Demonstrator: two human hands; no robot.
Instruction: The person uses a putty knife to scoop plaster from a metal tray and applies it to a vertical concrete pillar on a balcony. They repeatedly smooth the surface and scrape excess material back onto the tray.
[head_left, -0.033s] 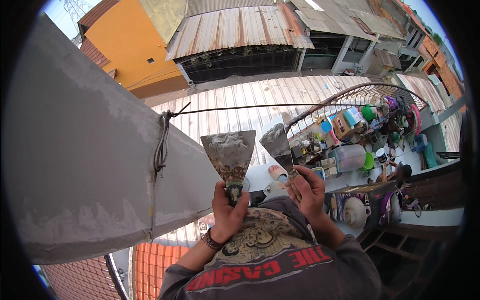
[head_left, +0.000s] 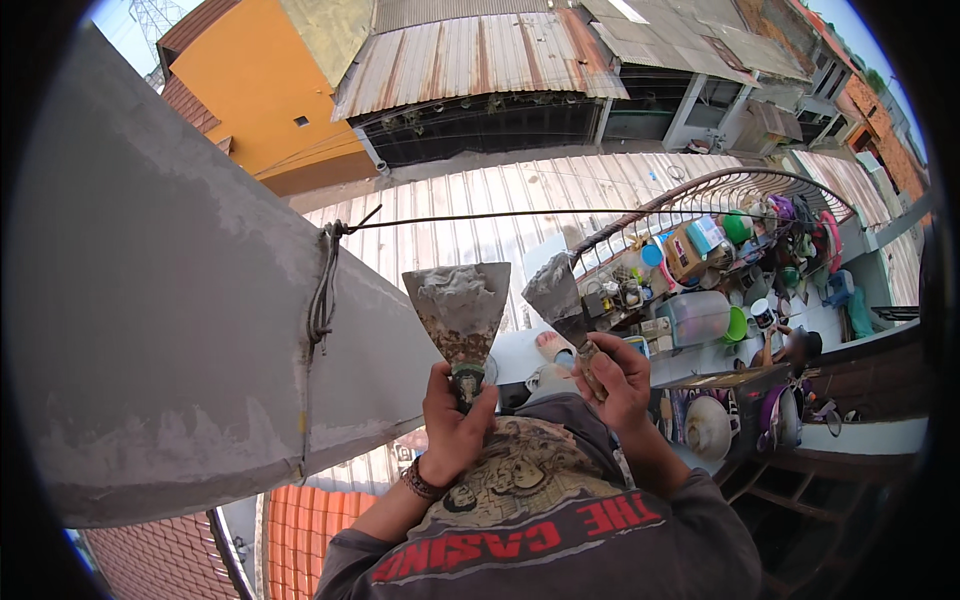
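My left hand is wrapped round the handle of a wide putty knife, held upright in front of my chest. Grey-white paste is heaped on the upper part of its rust-stained blade. To its right, my right hand grips a second, narrower putty knife by its worn handle. That blade leans up and to the left, with more paste near its edge. The two blades are apart. On my left rises a grey plastered wall with lighter patches.
A rope is tied at the wall's edge, and a thin line runs right from it. Below right, a railed balcony holds a plastic bin, a green bucket and a crouching person. Metal roofing lies ahead.
The narrower putty knife in my right hand has turned slightly, so its blade shows more edge-on. My left hand and the wide putty knife are almost still.
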